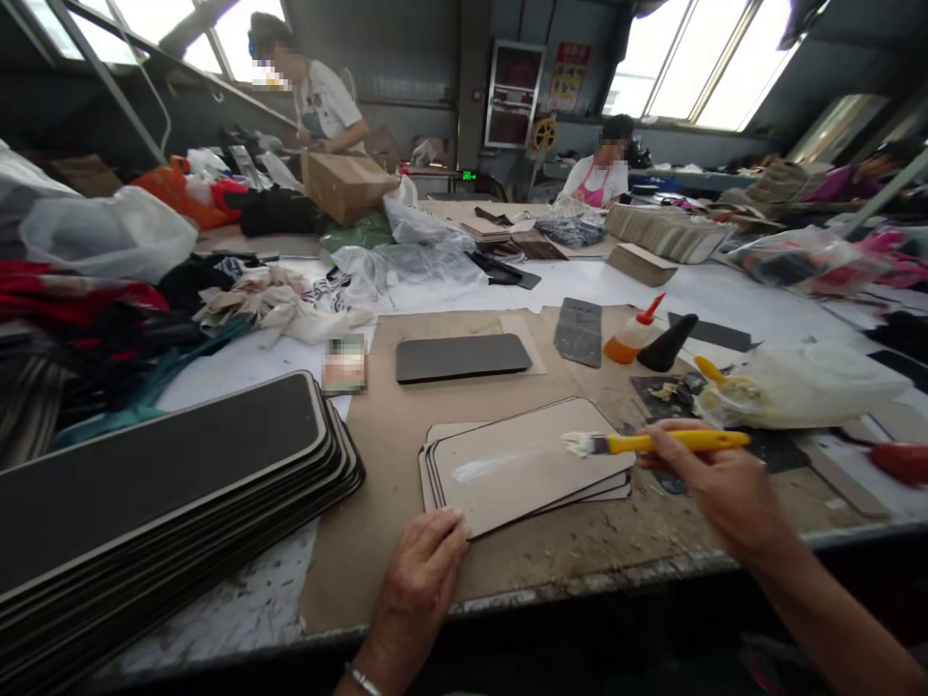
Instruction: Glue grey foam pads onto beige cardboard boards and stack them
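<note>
A yellow-handled paintbrush (674,442) is gripped in my right hand (732,483). Thick white paste coats its bristles, which are at the right part of the top beige board (529,474). This board has rounded corners and a dark edge, and lies on a small, uneven stack of similar boards. A white paste streak (489,466) runs across its left half. At the near left corner, my left hand (427,561) holds the board's edge with its fingers close together; the thumb is hard to make out. Behind the stack lies a dark grey padded panel (464,358).
Left stands a tall stack of long dark panels (166,474). On the right are a white plastic container (812,382) with another yellow brush, a red-tipped glue bottle (630,333) and a black cone-shaped object (668,343). Two people (330,106) work across the table, among bags and cardboard.
</note>
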A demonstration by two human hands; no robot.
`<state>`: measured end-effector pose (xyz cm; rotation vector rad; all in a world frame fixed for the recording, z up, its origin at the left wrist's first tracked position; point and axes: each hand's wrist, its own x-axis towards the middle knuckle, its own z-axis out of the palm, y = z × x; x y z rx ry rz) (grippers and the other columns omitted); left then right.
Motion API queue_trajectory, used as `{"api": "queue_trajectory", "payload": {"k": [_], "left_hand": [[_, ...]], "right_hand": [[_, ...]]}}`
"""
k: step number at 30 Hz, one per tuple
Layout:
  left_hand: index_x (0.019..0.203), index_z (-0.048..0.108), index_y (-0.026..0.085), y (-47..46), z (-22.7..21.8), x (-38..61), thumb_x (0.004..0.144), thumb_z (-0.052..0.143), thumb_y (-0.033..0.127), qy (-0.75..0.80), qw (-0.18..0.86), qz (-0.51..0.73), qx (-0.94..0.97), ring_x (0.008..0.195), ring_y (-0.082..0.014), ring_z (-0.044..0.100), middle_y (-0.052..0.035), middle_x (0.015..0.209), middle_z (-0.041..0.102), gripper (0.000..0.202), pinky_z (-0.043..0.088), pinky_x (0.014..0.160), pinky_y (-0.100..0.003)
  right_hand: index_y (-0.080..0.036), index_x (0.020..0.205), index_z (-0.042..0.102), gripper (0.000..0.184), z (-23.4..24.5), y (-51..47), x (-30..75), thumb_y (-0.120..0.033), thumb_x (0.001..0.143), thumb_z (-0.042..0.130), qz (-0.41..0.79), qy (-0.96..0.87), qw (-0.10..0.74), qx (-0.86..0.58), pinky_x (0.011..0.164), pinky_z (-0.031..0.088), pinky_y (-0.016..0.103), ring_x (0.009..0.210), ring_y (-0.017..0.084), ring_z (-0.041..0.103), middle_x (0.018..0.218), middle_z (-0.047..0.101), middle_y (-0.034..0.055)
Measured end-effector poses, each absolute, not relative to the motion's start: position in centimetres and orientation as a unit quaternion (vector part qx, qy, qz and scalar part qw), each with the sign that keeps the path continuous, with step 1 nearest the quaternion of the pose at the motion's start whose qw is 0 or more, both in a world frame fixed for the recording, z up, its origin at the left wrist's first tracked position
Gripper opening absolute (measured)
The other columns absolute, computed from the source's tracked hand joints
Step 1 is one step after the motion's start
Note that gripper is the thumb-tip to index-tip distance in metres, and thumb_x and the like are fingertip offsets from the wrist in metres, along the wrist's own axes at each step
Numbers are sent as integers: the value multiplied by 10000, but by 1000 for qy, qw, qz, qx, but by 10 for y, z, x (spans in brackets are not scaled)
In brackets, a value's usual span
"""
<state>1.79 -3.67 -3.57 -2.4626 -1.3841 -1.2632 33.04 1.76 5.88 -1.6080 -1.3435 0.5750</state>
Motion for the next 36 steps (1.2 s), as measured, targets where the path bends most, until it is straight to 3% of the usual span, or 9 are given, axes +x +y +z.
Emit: {"api": "queue_trajectory", "payload": {"k": [5,12,21,27,36], "left_hand": [[984,638,185,-37,-35,19,845,480,82,-448,24,-407,-796,940,-175,633,-71,964,682,234,558,826,-335],[964,640,179,-37,-38,18,845,474,78,-456,21,-408,-791,942,-175,630,-77,968,682,229,555,829,-332],[1033,634,192,-33,-49,11,833,491,86,-423,38,-411,-807,978,-175,627,-72,993,682,267,535,850,-295],[1102,604,190,-33,-61,3,829,506,100,-405,42,-370,-835,1026,-185,606,-79,1055,667,304,512,879,-297],[1059,625,187,-31,-58,6,841,498,116,-405,46,-388,-827,999,-180,614,-71,1028,672,262,516,858,-285]], "right_hand": [[-166,813,594,409,55,28,220,-559,714,639,414,-567,458,-545,581,559,300,616,179,648,787,624,44],[-175,808,587,364,38,41,197,-532,746,621,437,-593,432,-521,593,535,277,612,156,624,787,604,31],[-162,826,588,453,37,61,276,-595,698,629,304,-554,454,-628,593,557,297,615,169,640,818,614,46],[-177,820,581,365,34,74,328,-528,724,605,213,-533,449,-685,602,552,311,630,191,654,803,638,54],[-214,796,587,236,50,42,340,-434,804,502,21,-625,331,-706,730,500,349,715,213,634,813,653,56]]}}
